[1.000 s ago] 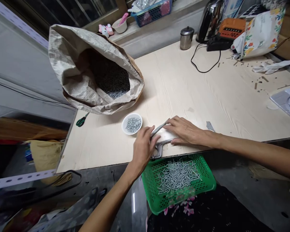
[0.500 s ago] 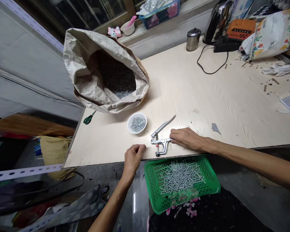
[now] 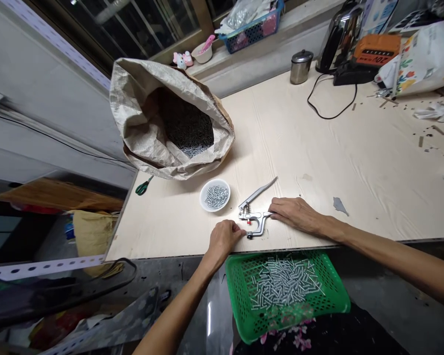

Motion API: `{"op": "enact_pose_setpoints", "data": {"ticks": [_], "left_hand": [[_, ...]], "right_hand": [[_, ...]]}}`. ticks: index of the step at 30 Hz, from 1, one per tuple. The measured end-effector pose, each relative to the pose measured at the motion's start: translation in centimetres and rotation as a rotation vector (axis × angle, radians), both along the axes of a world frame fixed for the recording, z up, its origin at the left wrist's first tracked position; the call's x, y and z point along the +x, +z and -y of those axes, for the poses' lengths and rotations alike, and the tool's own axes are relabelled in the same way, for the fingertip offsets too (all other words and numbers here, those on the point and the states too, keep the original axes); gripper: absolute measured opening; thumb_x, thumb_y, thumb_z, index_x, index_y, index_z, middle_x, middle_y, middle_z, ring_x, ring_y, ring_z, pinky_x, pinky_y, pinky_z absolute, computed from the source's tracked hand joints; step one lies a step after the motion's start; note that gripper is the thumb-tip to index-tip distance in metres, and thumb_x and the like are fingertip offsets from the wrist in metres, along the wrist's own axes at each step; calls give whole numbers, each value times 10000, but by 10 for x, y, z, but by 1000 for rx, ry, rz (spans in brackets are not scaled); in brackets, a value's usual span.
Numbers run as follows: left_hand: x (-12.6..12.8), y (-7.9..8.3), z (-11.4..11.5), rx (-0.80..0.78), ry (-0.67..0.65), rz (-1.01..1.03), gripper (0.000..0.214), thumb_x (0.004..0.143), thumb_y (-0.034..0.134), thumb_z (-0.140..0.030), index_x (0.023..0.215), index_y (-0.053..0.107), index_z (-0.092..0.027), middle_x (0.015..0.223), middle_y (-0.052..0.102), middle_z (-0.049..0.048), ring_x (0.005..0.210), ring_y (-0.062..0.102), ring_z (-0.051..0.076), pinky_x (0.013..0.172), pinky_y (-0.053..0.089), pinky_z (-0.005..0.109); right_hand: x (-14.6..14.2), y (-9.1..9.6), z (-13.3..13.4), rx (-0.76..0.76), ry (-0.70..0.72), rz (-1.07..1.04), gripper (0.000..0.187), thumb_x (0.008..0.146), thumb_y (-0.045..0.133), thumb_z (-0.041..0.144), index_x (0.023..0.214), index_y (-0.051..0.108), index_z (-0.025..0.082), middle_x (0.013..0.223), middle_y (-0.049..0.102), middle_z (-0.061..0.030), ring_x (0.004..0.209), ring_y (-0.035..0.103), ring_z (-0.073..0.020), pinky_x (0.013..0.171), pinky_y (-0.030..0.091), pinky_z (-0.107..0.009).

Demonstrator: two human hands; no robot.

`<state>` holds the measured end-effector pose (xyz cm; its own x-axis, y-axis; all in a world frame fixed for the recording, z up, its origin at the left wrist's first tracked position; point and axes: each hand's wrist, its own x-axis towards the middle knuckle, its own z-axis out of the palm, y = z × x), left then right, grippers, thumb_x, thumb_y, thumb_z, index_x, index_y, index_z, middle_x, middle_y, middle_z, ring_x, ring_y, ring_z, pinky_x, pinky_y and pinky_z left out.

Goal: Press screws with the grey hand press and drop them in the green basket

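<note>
Snap pliers [image 3: 257,218] lie on the table near its front edge, their upper handle raised and jaws spread apart. My right hand [image 3: 296,213] is closed on the end of the lower handle. My left hand [image 3: 225,236] has its thumb and fingers pinched together at the lower jaw; whatever may be between the fingertips is too small to make out. Behind the left hand stands a white bowl [image 3: 203,198] full of small silvery metal pieces. Below the table edge a green basket [image 3: 232,291] holds many longer silvery pieces, close to my lap.
A large woven sack [image 3: 133,98] with dark and silvery pieces inside stands open at the back left. Green-handled scissors [image 3: 143,187] lie by the left edge. Further back are a metal canister [image 3: 301,68], a black cable [image 3: 314,109] and a grey scrap [image 3: 340,205] nearer by.
My left hand has moved right and come to the pliers' lower jaw. My right hand keeps its hold on the handle. The whole view has shifted slightly.
</note>
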<state>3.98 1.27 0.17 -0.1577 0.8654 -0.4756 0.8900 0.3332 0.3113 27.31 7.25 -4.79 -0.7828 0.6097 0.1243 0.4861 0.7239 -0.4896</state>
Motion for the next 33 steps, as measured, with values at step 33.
{"op": "enact_pose_setpoints", "data": {"ticks": [33], "left_hand": [[-75, 13, -101, 428, -626, -718, 208, 935, 427, -179, 1107, 544, -179, 1065, 565, 102, 987, 520, 231, 648, 445, 285]], "right_hand": [[-4, -10, -2, 7, -65, -61, 215, 963, 337, 237, 842, 507, 185, 840, 572, -34, 729, 554, -147, 554, 339, -265]]}}
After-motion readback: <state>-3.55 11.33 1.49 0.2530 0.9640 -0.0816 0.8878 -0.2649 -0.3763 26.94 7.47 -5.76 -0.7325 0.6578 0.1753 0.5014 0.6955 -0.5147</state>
